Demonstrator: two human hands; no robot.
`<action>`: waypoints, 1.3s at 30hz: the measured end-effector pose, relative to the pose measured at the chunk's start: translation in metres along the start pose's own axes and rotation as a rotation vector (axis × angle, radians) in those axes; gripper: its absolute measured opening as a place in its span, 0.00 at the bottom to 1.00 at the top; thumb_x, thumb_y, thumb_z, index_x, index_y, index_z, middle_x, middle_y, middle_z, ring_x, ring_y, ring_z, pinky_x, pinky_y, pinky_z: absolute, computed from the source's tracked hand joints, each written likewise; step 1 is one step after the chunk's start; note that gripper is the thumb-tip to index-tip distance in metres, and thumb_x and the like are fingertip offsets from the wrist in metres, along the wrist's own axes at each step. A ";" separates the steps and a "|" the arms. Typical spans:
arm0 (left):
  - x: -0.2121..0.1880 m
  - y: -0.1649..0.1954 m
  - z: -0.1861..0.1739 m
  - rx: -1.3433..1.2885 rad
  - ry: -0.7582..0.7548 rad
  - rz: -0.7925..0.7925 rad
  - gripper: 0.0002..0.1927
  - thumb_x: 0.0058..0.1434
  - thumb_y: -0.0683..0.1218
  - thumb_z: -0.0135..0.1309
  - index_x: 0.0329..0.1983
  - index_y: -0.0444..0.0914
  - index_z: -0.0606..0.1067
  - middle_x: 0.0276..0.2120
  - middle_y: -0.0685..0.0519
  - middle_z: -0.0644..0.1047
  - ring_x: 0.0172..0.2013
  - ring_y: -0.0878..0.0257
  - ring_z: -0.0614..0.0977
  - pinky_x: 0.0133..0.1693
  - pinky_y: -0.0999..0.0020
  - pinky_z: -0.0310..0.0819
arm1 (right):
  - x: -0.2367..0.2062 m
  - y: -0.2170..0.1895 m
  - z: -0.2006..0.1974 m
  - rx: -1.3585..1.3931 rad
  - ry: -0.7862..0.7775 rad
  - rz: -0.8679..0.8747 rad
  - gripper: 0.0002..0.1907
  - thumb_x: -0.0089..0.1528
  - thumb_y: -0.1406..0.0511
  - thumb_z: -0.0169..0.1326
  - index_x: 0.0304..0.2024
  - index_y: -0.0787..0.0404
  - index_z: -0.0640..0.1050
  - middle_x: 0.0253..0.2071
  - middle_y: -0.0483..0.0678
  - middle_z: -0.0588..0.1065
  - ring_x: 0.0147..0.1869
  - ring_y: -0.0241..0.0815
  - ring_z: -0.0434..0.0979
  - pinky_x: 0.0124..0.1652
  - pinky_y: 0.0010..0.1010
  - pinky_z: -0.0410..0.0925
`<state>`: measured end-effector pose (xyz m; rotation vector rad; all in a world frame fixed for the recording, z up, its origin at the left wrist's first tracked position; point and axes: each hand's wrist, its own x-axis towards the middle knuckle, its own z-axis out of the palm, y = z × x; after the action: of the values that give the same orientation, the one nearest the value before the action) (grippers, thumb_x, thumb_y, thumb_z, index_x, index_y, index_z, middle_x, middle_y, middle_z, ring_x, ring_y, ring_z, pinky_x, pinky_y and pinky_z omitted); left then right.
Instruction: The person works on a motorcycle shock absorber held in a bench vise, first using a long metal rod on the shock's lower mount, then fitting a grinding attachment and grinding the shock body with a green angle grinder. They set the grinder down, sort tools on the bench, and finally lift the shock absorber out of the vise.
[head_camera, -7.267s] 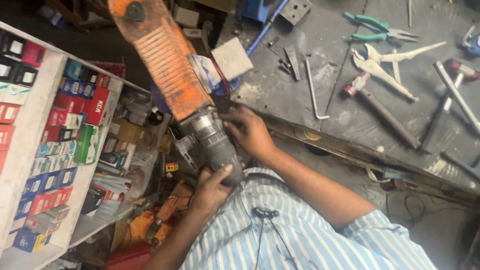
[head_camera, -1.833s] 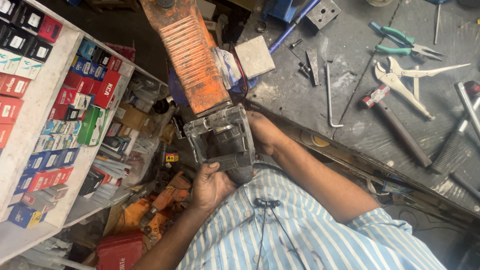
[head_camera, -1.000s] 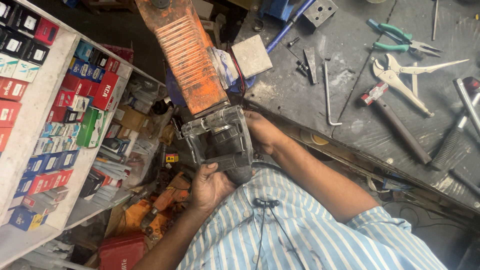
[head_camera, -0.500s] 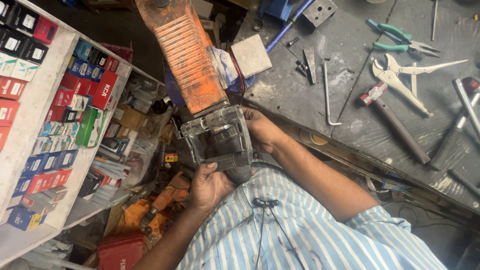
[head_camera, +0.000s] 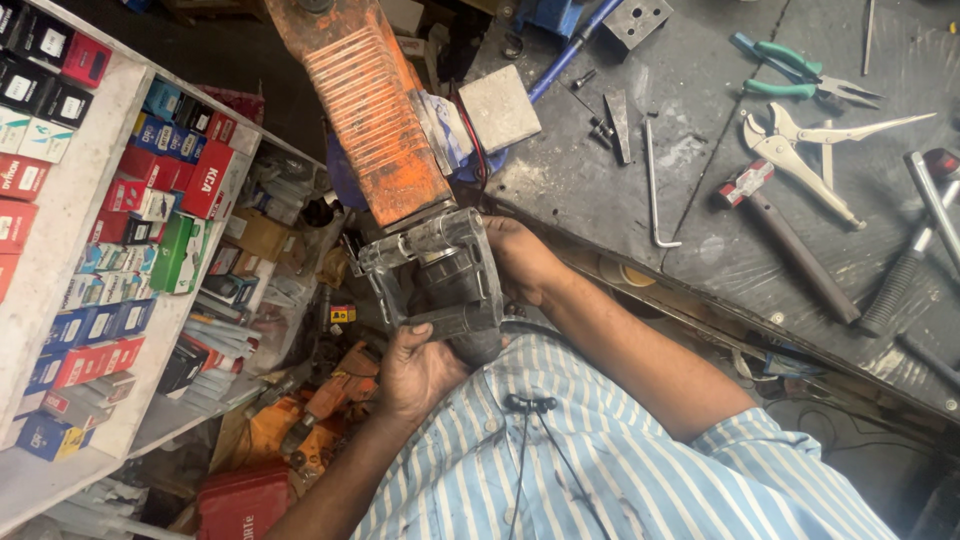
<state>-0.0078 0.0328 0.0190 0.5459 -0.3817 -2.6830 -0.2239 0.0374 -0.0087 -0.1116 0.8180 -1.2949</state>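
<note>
Since a moment ago the power tool (head_camera: 400, 190) hardly moved; the left hand (head_camera: 415, 370) and right hand (head_camera: 520, 260) keep their fingers wrapped around its grey metal end (head_camera: 440, 280) near the workbench (head_camera: 720, 230) edge, so the work continues.

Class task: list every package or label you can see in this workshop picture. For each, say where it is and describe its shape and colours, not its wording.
Small red, blue and black cardboard boxes: stacked in rows on the white shelf unit, left.
Green rectangular box: at that shelf's right edge.
Red flat case: on the floor, bottom left.
Small yellow-and-red label: left of the grey metal tool head.

Power tool (head_camera: 400, 190) between shelf of boxes (head_camera: 90, 230) at left and workbench (head_camera: 720, 230) with pliers (head_camera: 800, 85) at right
</note>
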 end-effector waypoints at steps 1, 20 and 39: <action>0.000 0.000 0.000 0.001 -0.001 0.004 0.42 0.60 0.54 0.52 0.70 0.24 0.56 0.61 0.32 0.70 0.62 0.41 0.74 0.67 0.35 0.62 | 0.000 0.000 0.000 -0.005 -0.018 -0.008 0.15 0.71 0.65 0.48 0.54 0.70 0.75 0.46 0.56 0.80 0.44 0.43 0.84 0.44 0.35 0.79; 0.002 0.002 0.001 0.017 0.030 -0.013 0.44 0.58 0.55 0.55 0.70 0.26 0.55 0.60 0.33 0.69 0.62 0.43 0.74 0.65 0.36 0.65 | 0.004 0.004 -0.003 -0.070 -0.033 -0.038 0.14 0.70 0.68 0.51 0.54 0.71 0.75 0.46 0.58 0.79 0.44 0.42 0.83 0.43 0.34 0.79; 0.000 0.003 0.000 0.003 0.028 -0.012 0.43 0.59 0.54 0.55 0.70 0.24 0.55 0.59 0.31 0.70 0.62 0.40 0.74 0.65 0.35 0.64 | -0.001 -0.002 0.003 -0.083 0.034 -0.012 0.14 0.69 0.66 0.51 0.52 0.70 0.77 0.44 0.57 0.81 0.42 0.42 0.84 0.41 0.33 0.79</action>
<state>-0.0072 0.0306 0.0199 0.5881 -0.3759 -2.6836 -0.2236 0.0365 -0.0054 -0.1613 0.9016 -1.2771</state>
